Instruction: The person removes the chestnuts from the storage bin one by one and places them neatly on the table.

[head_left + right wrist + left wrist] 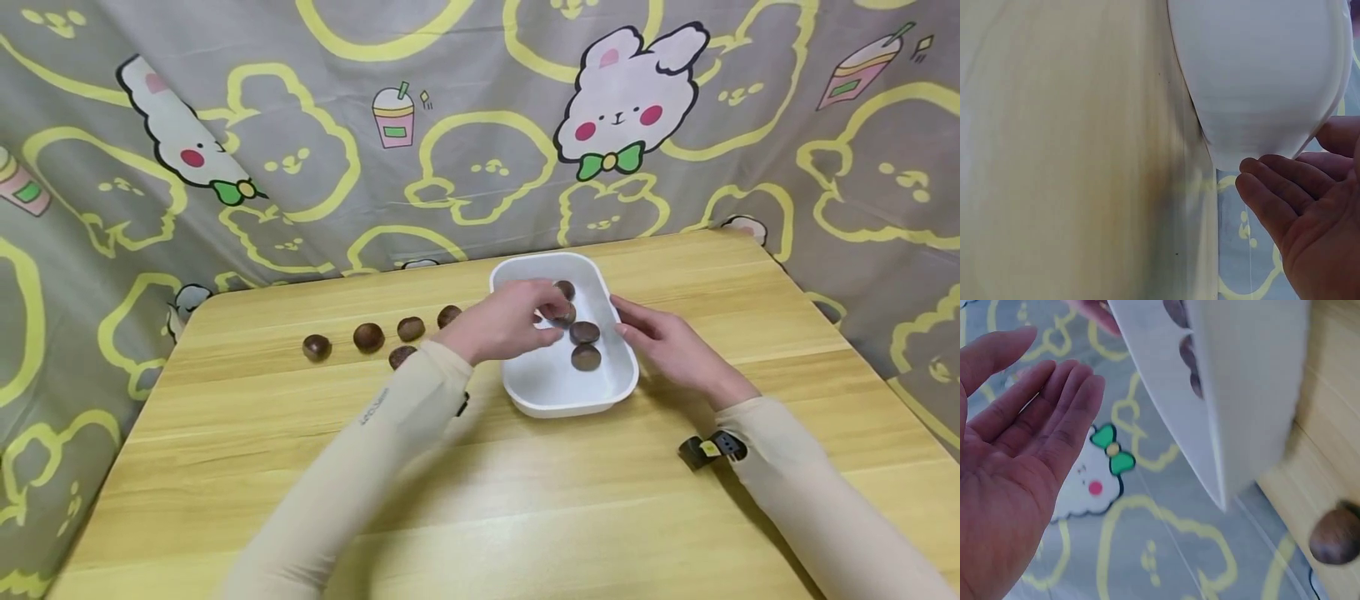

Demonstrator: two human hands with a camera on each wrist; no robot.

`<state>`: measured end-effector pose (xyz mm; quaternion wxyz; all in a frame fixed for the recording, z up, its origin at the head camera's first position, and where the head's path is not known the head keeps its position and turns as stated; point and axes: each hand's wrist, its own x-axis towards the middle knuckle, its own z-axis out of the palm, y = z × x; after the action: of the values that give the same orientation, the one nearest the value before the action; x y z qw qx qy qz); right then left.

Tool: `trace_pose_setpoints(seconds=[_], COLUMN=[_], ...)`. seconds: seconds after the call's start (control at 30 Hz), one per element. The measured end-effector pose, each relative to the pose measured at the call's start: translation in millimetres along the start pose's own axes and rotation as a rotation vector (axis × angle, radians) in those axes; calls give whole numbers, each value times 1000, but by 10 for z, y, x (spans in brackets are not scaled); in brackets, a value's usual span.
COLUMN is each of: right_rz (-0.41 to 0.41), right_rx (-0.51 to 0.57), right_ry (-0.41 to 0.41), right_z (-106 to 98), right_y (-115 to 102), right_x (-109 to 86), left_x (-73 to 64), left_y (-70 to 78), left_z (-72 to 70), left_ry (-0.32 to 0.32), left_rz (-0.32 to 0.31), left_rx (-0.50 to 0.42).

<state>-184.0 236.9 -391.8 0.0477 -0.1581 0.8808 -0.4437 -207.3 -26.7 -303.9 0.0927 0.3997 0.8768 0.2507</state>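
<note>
A white rectangular tray (pixel 551 387) holds several brown chestnuts (pixel 586 357) in a rough row. My left hand (pixel 510 321) is over the tray's left side, its fingertips close above the chestnuts in the head view. In the left wrist view the left hand's palm (pixel 1016 469) faces the camera, with loosely extended fingers and nothing in them. My right hand (pixel 671 342) touches the tray's right side at the rim. Its nearly straight fingers (pixel 1291 187) rest along the outer wall in the right wrist view.
Several more chestnuts (pixel 368 337) lie on the wooden table (pixel 480 517) to the left of the tray, some partly behind my left forearm. A patterned grey curtain (pixel 465 75) hangs beyond the table's back edge. A dark wrist device (pixel 708 450) is on the right wrist.
</note>
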Motion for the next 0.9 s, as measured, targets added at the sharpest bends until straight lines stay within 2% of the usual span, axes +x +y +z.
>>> trace_pose_setpoints(seconds=[0.13,0.37,0.5,0.6,0.73,0.9], right_rz=[-3,18,-1,-11,-4,-5], right_rx=[14,1,-7,-3,5,1], right_ry=[-10,-15,-14,-17,-16,-20], right_z=[14,-1,-5,-15,-30,-27], right_y=[14,4,-5,-7,2,-2], right_x=[9,-6,6,8,-12,-6], left_x=[149,302,381,456,543,575], left_y=[90,190,221,246,321,443], left_z=[87,211,281,344,411,418], left_ry=[-50,-124,-174,-198,-214,-254], left_rz=[0,0,-19,-55,-142,-244], left_rx=[57,134,169,207,272,345])
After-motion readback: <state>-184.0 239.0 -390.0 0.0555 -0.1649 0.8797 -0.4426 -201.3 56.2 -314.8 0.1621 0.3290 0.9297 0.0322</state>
